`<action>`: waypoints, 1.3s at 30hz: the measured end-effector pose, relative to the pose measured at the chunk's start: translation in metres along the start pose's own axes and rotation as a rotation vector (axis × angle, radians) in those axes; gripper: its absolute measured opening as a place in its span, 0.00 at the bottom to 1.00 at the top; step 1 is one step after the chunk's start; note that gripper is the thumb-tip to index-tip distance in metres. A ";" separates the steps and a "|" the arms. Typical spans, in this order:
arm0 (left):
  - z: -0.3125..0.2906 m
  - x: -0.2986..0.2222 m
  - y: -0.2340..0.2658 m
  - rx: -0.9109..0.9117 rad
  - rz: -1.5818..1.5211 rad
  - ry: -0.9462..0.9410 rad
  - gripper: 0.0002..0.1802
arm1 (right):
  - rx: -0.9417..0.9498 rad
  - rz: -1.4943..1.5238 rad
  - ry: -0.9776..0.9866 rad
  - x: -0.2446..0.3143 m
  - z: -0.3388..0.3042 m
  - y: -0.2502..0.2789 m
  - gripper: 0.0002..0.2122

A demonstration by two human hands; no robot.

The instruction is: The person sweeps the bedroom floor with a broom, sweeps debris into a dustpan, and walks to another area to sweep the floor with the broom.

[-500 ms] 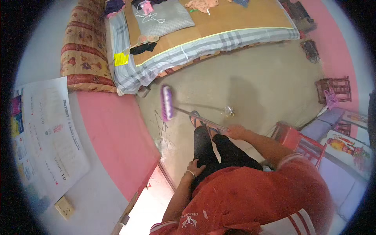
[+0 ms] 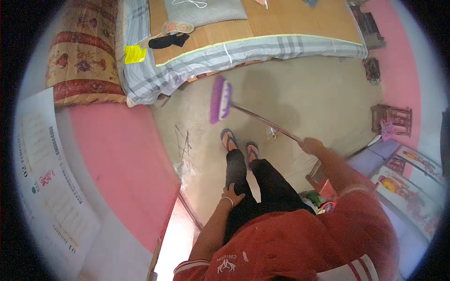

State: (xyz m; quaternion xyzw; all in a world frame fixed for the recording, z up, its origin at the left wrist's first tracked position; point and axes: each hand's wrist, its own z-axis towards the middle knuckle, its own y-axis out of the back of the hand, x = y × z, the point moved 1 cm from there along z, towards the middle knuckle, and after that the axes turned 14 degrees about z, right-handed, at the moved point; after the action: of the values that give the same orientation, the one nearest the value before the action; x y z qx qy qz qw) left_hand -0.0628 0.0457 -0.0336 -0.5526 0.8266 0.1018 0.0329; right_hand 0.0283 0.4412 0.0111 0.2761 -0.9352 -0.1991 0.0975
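My right hand (image 2: 310, 145) is closed around the end of a broom's thin handle. The broom (image 2: 225, 100) has a purple and white head with purple bristles facing left, and its handle slants from there down to my fist. Whether the bristles touch the floor, I cannot tell. On my thigh, over black trousers, rests my left hand (image 2: 233, 194), fingers apart and holding nothing. A small shiny scrap (image 2: 271, 134) lies on the floor just below the handle. My feet in dark flip-flops (image 2: 228, 139) stand below the broom head.
A bed (image 2: 300, 28) with a checked grey sheet runs along the far side. Thin dark streaks (image 2: 183, 143) mark the floor at left, beside the pink wall (image 2: 122, 159). A small wooden chair (image 2: 393, 119) stands at right; a green item (image 2: 313, 198) is by my right leg.
The broom head has moved right and farther away from me, and its bristles now face left more plainly. My right hand has shifted right with the handle. My left hand remains on my thigh.
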 end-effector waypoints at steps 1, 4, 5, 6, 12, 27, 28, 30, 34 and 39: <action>0.002 -0.003 0.004 0.018 0.012 0.005 0.46 | -0.054 0.022 -0.041 -0.015 -0.016 -0.004 0.25; 0.014 -0.012 0.016 0.029 0.041 0.002 0.47 | -0.111 -0.115 -0.072 -0.050 -0.056 -0.003 0.24; 0.017 -0.014 0.016 0.039 0.057 0.016 0.47 | -0.127 -0.100 -0.038 -0.059 -0.064 0.001 0.24; 0.022 -0.018 0.017 0.035 0.050 -0.001 0.47 | -0.124 -0.084 -0.039 -0.067 -0.071 0.009 0.23; 0.076 -0.049 0.025 -0.068 0.177 0.009 0.43 | -0.082 -0.042 0.202 -0.041 0.074 0.031 0.21; 0.138 -0.158 -0.023 -0.451 0.134 0.233 0.25 | -0.287 0.012 0.224 -0.194 0.290 0.034 0.20; 0.138 -0.159 -0.021 -0.487 0.143 0.215 0.24 | -0.255 0.022 0.206 -0.213 0.275 0.028 0.20; 0.139 -0.161 -0.016 -0.535 0.154 0.195 0.23 | -0.202 0.030 0.184 -0.239 0.256 0.015 0.19; 0.145 -0.158 -0.003 -0.582 0.131 0.153 0.22 | -0.148 0.097 0.228 -0.228 0.291 -0.021 0.20; 0.160 -0.149 0.019 -0.659 0.146 0.129 0.21 | -0.046 0.388 0.253 -0.119 0.440 -0.092 0.22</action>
State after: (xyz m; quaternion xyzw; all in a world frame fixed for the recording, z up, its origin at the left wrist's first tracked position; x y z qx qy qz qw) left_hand -0.0324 0.2205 -0.1630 -0.4781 0.7870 0.3304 -0.2071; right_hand 0.0423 0.5767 -0.4339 0.1114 -0.9463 -0.1619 0.2568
